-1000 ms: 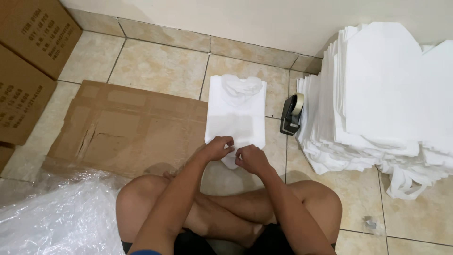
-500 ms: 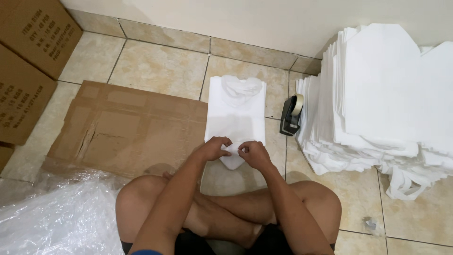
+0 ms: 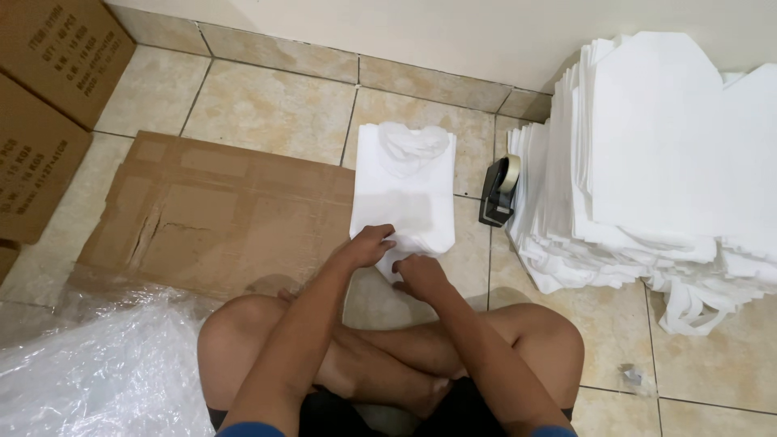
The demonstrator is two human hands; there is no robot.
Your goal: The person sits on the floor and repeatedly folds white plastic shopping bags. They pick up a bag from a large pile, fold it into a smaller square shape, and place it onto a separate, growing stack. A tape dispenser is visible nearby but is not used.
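A folded white shirt [image 3: 405, 182] lies on the tiled floor in front of my crossed legs, its collar pointing away from me. My left hand [image 3: 368, 245] rests on the shirt's near edge with fingers curled over the fabric. Just to the right, my right hand [image 3: 418, 274] pinches the small bottom flap that pokes out below the near edge. Both hands touch the cloth close together.
A flattened cardboard sheet [image 3: 210, 214] lies left of the shirt. A black tape dispenser [image 3: 497, 190] stands to its right, beside a tall stack of folded white shirts [image 3: 655, 162]. Brown cartons [image 3: 44, 97] sit far left, and crumpled clear plastic [image 3: 97, 372] lies near left.
My hands drew closer together at the shirt's near edge; the right hand slid left and down onto the bottom flap. The shirt stayed in place.
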